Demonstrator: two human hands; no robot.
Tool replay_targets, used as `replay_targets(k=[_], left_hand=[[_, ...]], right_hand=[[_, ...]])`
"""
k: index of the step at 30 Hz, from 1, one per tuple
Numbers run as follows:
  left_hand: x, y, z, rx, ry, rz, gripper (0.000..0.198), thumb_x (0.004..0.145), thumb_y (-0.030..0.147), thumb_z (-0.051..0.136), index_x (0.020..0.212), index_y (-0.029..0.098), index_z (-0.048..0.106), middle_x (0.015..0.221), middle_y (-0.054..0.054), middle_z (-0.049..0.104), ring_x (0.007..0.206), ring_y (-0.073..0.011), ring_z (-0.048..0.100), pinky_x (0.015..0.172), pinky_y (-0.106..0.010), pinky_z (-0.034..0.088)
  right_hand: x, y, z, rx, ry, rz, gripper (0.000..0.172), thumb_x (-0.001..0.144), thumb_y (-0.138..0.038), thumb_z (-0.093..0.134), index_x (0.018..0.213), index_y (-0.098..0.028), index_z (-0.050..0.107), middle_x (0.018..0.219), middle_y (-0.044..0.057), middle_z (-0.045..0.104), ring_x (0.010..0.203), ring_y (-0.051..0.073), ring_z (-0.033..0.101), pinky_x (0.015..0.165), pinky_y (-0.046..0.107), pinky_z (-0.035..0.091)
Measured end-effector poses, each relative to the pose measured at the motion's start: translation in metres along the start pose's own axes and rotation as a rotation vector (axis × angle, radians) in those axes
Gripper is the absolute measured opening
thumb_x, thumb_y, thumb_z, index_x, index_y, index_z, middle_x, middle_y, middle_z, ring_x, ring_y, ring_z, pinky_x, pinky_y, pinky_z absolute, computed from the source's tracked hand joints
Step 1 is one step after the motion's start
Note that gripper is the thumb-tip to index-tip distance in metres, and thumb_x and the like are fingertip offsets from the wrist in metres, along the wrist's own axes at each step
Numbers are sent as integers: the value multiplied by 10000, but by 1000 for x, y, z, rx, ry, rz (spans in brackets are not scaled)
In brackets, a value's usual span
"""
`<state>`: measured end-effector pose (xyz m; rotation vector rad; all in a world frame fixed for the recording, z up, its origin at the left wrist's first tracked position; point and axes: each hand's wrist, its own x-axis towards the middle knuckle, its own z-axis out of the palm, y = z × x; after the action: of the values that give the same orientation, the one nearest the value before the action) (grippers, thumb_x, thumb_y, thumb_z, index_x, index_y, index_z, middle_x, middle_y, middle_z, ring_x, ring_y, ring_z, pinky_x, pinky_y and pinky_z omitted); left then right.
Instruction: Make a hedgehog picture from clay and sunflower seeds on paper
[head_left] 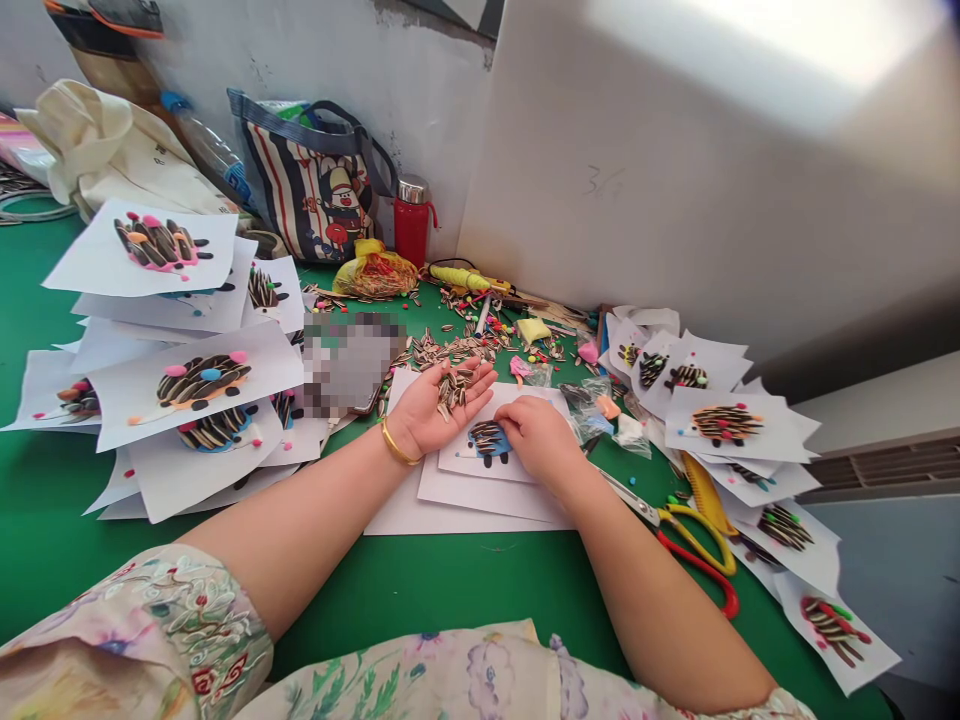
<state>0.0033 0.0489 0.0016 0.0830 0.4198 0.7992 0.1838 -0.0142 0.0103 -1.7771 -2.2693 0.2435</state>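
Observation:
Palm up and slightly cupped, my left hand (439, 408) holds a small heap of striped sunflower seeds (453, 392). My right hand (541, 440) is closed, thumb and fingertips pinched together at the right side of a hedgehog picture (487, 440). Whatever is between those fingertips is hidden. The hedgehog has a blue body, dark feet and a back of sunflower seeds in rows. It lies on a white paper card (457, 460), on top of other white sheets (390, 510), directly below my left fingers.
Stacked hedgehog cards (202, 385) stand at left, more cards (727, 425) at right. Scissors (694, 535) lie beside my right forearm. Loose seeds (427, 350), modelling clay (534, 331) and a blurred flat object (349, 365) lie behind. A bag (300, 185) and red flask (412, 225) stand by the wall.

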Motion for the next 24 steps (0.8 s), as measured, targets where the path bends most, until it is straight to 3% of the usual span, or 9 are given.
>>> replay_targets(k=[7,13,19,24], left_hand=[[1,0,-2,6,-32,0,330,988,307,395,1102,116,638,1134,-142,704,1154,-254,639,985,-401,514],[2,0,-4,-20,-65,-19,354,998,322,368,1114,117,631,1122,-143,704,1120,-253,654,928,-390,543],[7,1,-6,-22,-82,-37,329,989,286,371,1059,128,651,883,-93,732,744,-171,706,666,-275,574],[10,-1,-8,-49,-56,-37,303,972,244,397,852,128,650,742,-64,714,658,-144,682,668,-251,566]], right_hand=[[-6,1,-6,-9,47,-19,189,919,-192,556,972,-222,735,913,58,702,921,216,610,831,324,432],[-1,-10,-19,23,203,-62,183,922,-210,551,985,-226,723,893,53,685,905,220,598,809,327,442],[31,-33,-19,-39,213,-214,196,911,-191,558,991,-237,730,960,63,688,899,226,575,821,349,434],[50,-40,-13,-98,223,-239,237,897,-159,555,1018,-246,739,968,62,689,896,233,549,797,352,430]])
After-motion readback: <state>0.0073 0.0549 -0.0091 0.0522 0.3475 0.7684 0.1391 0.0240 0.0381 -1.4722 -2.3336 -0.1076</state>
